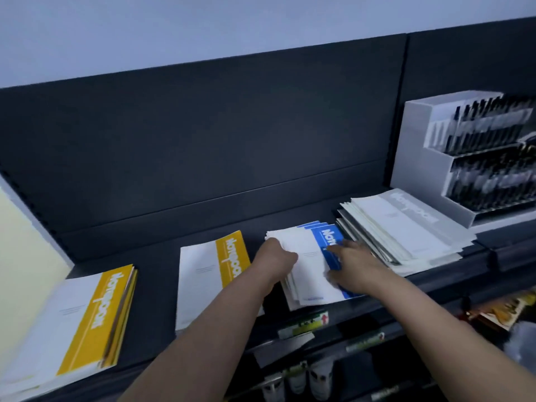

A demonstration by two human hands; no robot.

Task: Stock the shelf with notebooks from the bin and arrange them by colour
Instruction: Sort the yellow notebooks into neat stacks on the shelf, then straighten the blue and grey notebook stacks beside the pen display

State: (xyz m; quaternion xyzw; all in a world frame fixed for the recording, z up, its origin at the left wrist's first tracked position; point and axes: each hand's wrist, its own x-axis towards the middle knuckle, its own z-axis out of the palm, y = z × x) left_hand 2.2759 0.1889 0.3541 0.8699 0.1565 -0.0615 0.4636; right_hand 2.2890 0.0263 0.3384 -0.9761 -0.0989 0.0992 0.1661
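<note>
On the dark shelf (162, 256) lie several piles of notebooks. A stack with blue bands (310, 265) sits in the middle. My left hand (275, 258) grips its left edge and my right hand (352, 264) presses flat on its right side, fingers spread over the blue band. To the left lie a yellow-banded notebook (211, 271) and, further left, a yellow-banded stack (78, 323). A fanned grey-banded stack (406, 227) lies to the right. The bin is out of view.
A white tiered display of black pens (475, 158) stands at the right end of the shelf. Price labels (304, 323) hang on the shelf's front edge. Lower shelves below hold bottles (316, 381) and packaged goods (501, 311).
</note>
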